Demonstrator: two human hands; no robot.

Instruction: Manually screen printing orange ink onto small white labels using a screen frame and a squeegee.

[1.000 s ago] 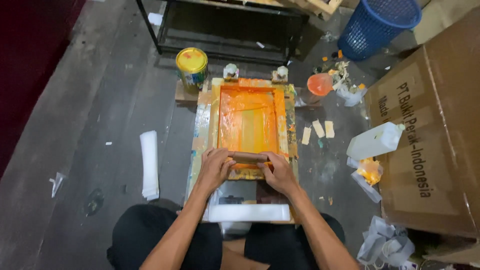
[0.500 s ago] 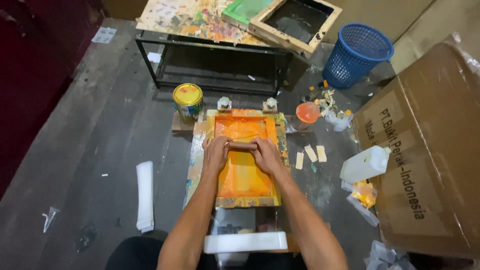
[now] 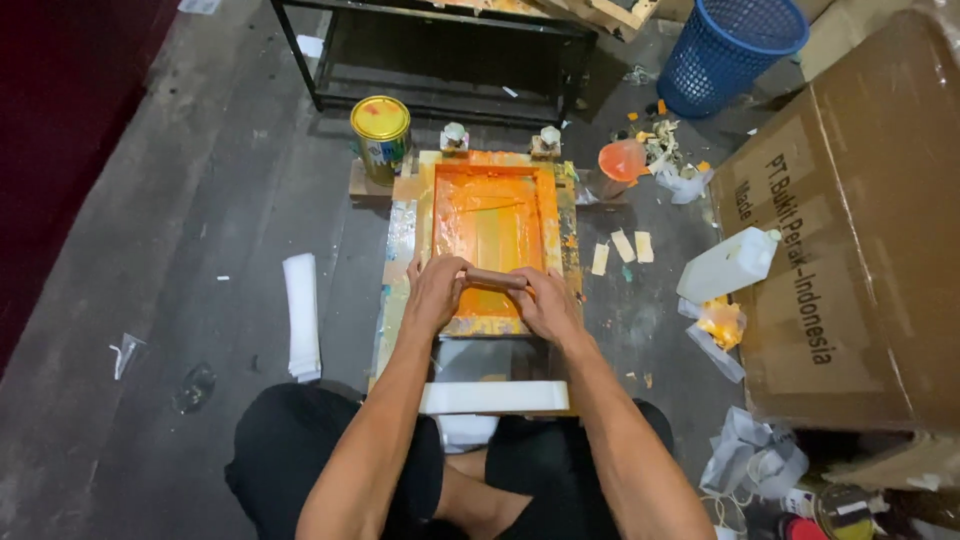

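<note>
Both hands (image 3: pixel 495 295) grip squeegee (image 3: pixel 497 279), fingers closed, pulled back to near edge of screen (image 3: pixel 490 215) (was mid-screen), stroke nearly done.

A wooden squeegee (image 3: pixel 497 279) lies crosswise over the near part of an orange-inked screen (image 3: pixel 490 225), gripped at both ends. The screen, in its paint-smeared frame, lies flat on the floor.

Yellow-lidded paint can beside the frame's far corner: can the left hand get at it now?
Probably not yet: the left hand grips the wooden squeegee, though bare floor lies toward the yellow-lidded paint can.
</note>
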